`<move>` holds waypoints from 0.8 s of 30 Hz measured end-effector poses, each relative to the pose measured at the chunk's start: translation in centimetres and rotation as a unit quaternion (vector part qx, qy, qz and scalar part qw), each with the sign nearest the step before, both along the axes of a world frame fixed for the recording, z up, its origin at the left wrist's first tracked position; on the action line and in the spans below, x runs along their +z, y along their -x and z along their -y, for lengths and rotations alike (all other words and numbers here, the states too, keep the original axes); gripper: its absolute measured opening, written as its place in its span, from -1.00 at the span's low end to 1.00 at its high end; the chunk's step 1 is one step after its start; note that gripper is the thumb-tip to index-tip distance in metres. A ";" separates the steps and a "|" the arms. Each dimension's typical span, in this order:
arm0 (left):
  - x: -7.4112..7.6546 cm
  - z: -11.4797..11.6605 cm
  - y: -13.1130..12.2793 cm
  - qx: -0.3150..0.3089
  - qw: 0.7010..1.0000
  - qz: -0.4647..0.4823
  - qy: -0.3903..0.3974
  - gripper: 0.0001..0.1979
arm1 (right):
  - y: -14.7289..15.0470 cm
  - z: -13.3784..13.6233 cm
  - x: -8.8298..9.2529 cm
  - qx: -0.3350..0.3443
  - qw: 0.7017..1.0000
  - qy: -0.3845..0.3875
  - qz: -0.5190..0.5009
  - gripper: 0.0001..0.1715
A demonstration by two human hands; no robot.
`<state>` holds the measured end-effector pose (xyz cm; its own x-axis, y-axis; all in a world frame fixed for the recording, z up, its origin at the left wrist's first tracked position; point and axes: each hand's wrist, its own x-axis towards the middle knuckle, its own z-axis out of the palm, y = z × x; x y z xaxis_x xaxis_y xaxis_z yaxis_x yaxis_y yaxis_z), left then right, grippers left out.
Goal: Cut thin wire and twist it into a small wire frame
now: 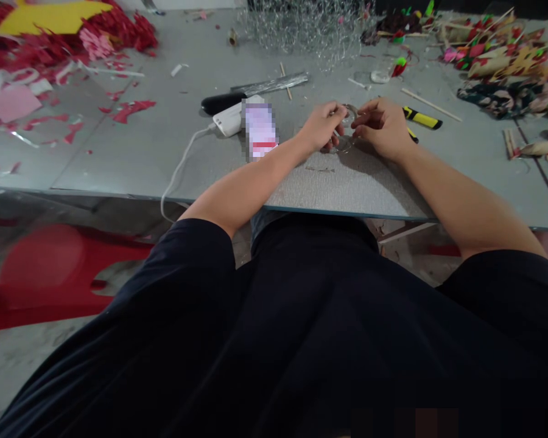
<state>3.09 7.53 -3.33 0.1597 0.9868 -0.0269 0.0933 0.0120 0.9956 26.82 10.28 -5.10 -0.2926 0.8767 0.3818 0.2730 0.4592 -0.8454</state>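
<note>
Near the table's front edge, both hands are raised around a thin, shiny loop [344, 145] that looks like bent wire. My left hand [325, 125] is closed, with thumb and fingers pinched on the loop's left side. Opposite it, my right hand [379, 125] has its fingers curled in at the loop's right side; its fingertips are close together at the loop. A greyish curved band [352, 112] shows between the fingertips, too small to make out fully. A textured grey mat [342, 188] lies below, with short wire pieces [319, 170] on it.
Left of the hands lie a blurred-out phone [261, 128], a white charger [228, 120] with a cable, and a black-handled tool [223, 103] beside a wire bundle [278, 83]. A yellow-black cutter [422, 118] is at right. Tangled wire [305, 30] stands behind; a red chair [45, 261] is below left.
</note>
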 end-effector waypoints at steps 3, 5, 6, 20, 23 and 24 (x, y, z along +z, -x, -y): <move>-0.2 0.3 0.1 -0.024 1.000 -0.003 -0.012 -0.72 | 0.2 0.0 -0.2 -0.017 1.000 -0.003 -0.005 -0.10; -0.5 0.2 0.3 -0.044 0.999 -0.008 -0.030 -0.70 | 0.2 0.1 -0.2 -0.030 1.000 -0.010 0.000 -0.12; -0.7 0.0 0.4 -0.056 0.998 -0.013 -0.041 -0.67 | 0.1 0.1 -0.3 -0.029 1.000 -0.011 0.004 -0.15; -0.3 0.3 0.7 -0.103 0.992 -0.068 -0.039 -0.60 | -0.9 -1.6 -1.7 -0.025 0.999 -0.046 0.008 0.01; -0.7 0.1 0.6 -0.099 0.993 -0.049 -0.036 -0.69 | -0.8 -1.7 -1.8 -0.030 0.998 -0.050 0.008 0.04; -0.8 0.1 0.6 -0.099 0.994 -0.041 -0.035 -0.72 | -0.7 -1.8 -1.8 -0.033 0.998 -0.052 0.007 0.07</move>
